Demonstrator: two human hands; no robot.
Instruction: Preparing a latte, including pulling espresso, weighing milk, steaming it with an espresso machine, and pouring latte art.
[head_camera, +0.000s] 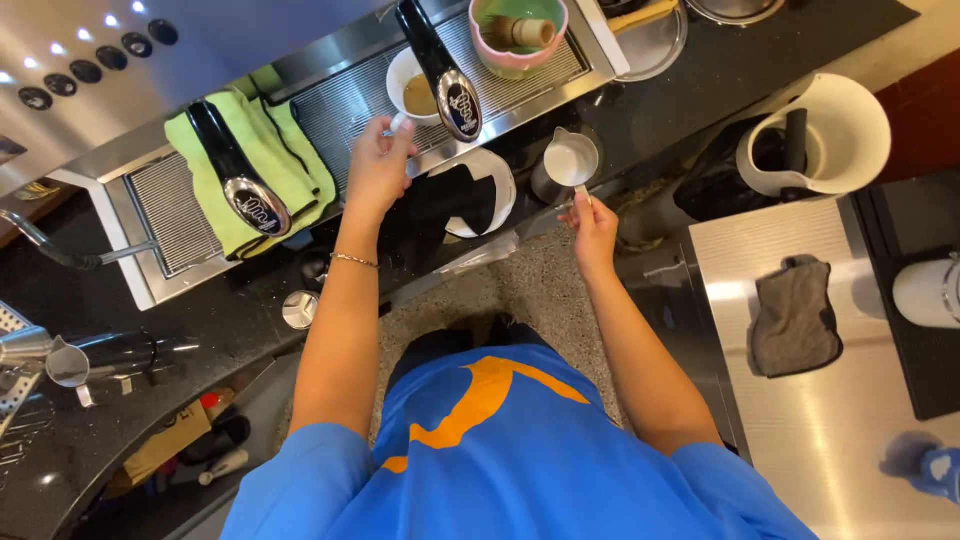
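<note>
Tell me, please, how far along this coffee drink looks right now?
Done: the white cup on the drip tray already holds brown coffee. In hand: the left hand grips the cup's handle, and the right hand holds the milk pitcher. Left: no milk shows in the cup yet.

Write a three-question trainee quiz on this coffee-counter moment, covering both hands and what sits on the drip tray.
1. True or false: the right hand holds the small steel milk pitcher by its handle.
2. Which thing is the left hand touching: (a) the bright green folded cloth, (b) the white ceramic cup of brown coffee, or (c) the pink bowl with the bamboo whisk?
3. Fill in: the white cup stands on the ribbed steel ____ of the espresso machine.

Key: 1 true; 2 b; 3 drip tray.
</note>
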